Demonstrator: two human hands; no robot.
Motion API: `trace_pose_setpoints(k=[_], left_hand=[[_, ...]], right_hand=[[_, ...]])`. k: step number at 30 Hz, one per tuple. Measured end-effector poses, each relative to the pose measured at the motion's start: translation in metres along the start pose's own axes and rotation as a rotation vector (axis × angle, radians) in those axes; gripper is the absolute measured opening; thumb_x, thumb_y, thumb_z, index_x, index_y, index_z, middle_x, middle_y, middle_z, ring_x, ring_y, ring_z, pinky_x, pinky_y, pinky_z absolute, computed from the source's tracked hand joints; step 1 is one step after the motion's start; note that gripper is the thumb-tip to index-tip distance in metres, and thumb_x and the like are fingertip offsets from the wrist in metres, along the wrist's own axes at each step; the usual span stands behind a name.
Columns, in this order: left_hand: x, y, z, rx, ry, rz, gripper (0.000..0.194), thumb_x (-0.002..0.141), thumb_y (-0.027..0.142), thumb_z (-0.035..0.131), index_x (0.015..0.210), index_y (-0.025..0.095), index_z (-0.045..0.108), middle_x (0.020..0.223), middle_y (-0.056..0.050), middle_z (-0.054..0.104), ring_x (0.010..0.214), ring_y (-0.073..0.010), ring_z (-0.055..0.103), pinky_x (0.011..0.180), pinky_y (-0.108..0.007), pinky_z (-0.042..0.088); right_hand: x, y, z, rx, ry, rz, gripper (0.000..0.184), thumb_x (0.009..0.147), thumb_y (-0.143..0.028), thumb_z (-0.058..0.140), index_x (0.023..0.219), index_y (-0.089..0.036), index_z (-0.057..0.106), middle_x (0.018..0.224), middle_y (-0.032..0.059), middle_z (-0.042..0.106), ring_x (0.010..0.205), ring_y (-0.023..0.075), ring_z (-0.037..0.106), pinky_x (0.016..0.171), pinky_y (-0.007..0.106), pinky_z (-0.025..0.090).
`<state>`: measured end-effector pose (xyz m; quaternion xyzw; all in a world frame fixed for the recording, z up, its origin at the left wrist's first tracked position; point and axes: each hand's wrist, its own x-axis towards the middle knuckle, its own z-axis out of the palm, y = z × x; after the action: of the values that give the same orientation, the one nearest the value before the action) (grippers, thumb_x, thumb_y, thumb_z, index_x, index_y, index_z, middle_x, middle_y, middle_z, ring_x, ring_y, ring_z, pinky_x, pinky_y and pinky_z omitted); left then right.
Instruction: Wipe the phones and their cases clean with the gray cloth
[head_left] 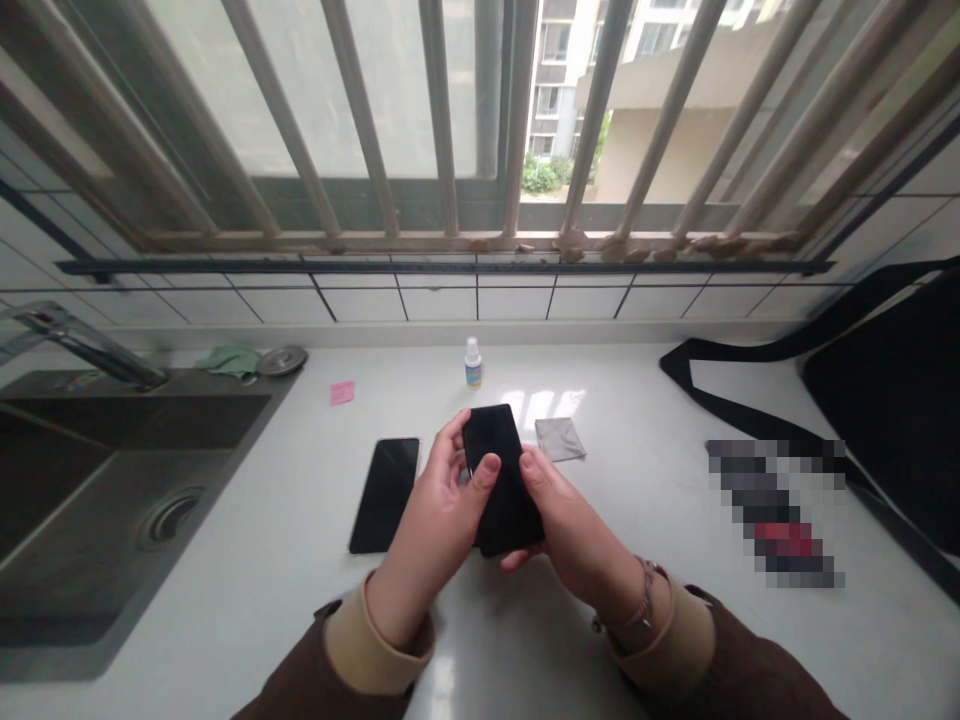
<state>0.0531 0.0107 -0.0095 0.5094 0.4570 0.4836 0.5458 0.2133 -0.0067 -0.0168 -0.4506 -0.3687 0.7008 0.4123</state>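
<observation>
Left hand: We grip a black smartphone with our left hand, fingers curled around its edge, thumb pressed on its dark face.
Right hand: Our right hand closes on the same phone from the other side, a thin bracelet at the wrist.
Phone: We hold it in both hands above a white countertop.
Nearby: A second black smartphone lies just left of our hands, a grey cloth just beyond them, and a small upright bottle farther back.
Counter: A pink sticky note lies near a steel sink.
</observation>
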Motion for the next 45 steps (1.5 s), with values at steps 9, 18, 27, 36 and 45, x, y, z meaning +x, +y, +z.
trace_pose_setpoints(k=[9,18,27,36,45], left_hand=[[0.004,-0.002,-0.017,1.315,0.213,0.33,0.031,0.103,0.02,0.051,0.129,0.012,0.064,0.118,-0.02,0.07,0.109,-0.036,0.064,0.101,-0.054,0.053],[0.001,-0.014,-0.015,1.06,0.203,0.176,0.041,0.094,0.009,0.053,0.131,0.014,0.07,0.112,-0.019,0.073,0.103,-0.0356,0.068,0.098,-0.044,0.049],[0.012,-0.022,-0.011,0.449,0.121,-0.112,0.038,0.078,0.012,0.073,0.116,0.018,0.077,0.075,-0.002,0.069,0.061,-0.0201,0.059,0.066,-0.031,0.043],[0.006,-0.026,0.006,-0.338,0.042,-0.371,0.04,0.085,0.019,0.08,0.124,0.015,0.069,0.092,-0.01,0.08,0.071,-0.0174,0.072,0.065,-0.025,0.053],[0.002,-0.014,0.019,-0.517,0.09,-0.326,0.039,0.089,0.017,0.078,0.128,0.017,0.073,0.123,-0.014,0.08,0.117,-0.0248,0.076,0.103,-0.035,0.06]], right_hand=[[0.01,-0.002,-0.017,-0.234,0.232,-0.196,0.059,0.101,-0.079,0.048,0.114,-0.024,0.064,0.086,0.0019,0.066,0.075,0.0221,0.066,0.062,0.032,0.054],[0.016,0.001,-0.026,-0.596,0.315,-0.189,0.065,0.107,-0.071,0.039,0.143,-0.019,0.056,0.132,0.0167,0.074,0.127,0.0338,0.068,0.103,0.045,0.052],[0.013,0.005,-0.023,-0.683,0.301,-0.182,0.068,0.108,-0.069,0.041,0.158,-0.023,0.046,0.121,0.0157,0.078,0.11,0.0344,0.076,0.096,0.048,0.055],[0.007,0.0,-0.018,-0.789,0.324,-0.197,0.066,0.109,-0.064,0.041,0.16,-0.022,0.042,0.127,0.0194,0.076,0.114,0.0382,0.075,0.093,0.049,0.056],[-0.002,-0.002,-0.012,-0.99,0.353,-0.311,0.064,0.111,-0.059,0.038,0.16,-0.018,0.043,0.139,0.0221,0.072,0.121,0.0402,0.074,0.094,0.049,0.058]])
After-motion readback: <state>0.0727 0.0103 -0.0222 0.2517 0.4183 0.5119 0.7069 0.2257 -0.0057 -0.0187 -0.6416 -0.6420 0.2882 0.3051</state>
